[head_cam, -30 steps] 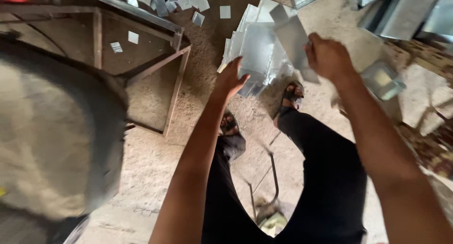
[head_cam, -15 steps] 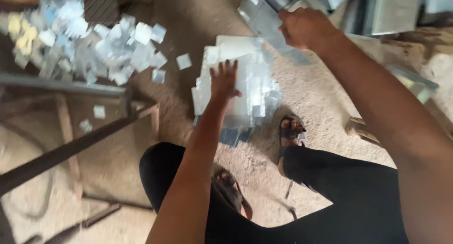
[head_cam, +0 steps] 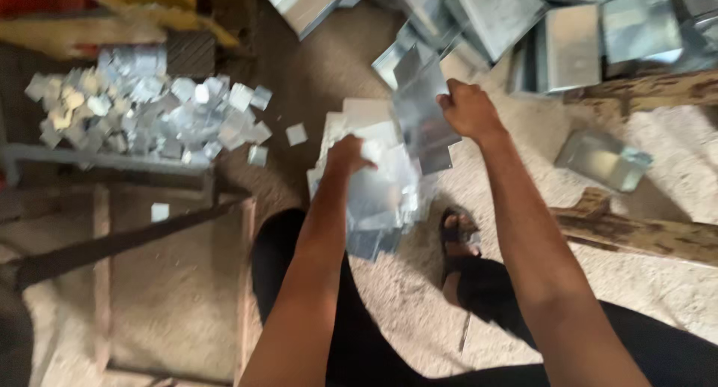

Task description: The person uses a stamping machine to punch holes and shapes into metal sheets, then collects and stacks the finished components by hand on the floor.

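Right hand (head_cam: pixel 467 109), above centre of the frame, fingers clamped on the upper edge of a thin, flat sheet of shiny grey metal (head_cam: pixel 420 118), roughly rectangular with notched corners, hanging tilted and slightly blurred. Left hand (head_cam: pixel 348 154), just left of centre, resting on top of a stack of similar metal sheets (head_cam: pixel 374 192); fingers curled down against the top sheet, whether gripping it or merely pressing impossible to tell. Stack pale and reflective, edges fanned unevenly, lying on the sandy, gritty dirt floor (head_cam: pixel 673 148) between the two forearms, the held sheet overlapping its upper right corner. At upper left, a loose heap of small square metal offcuts (head_cam: pixel 142 110), bright and jumbled, a few strays scattered toward the stack. Along the top right, larger folded metal box shapes (head_cam: pixel 576 43), dull silver with bent-up rims, piled at angles; one more lying alone at right (head_cam: pixel 602 159). Rough, weathered wooden beam (head_cam: pixel 643 234) at right, below that lone piece. Rusty brown metal frame (head_cam: pixel 172 222) of thin bars at lower left. Black trouser legs at the bottom, a sandalled foot (head_cam: pixel 458 234) just below the stack.
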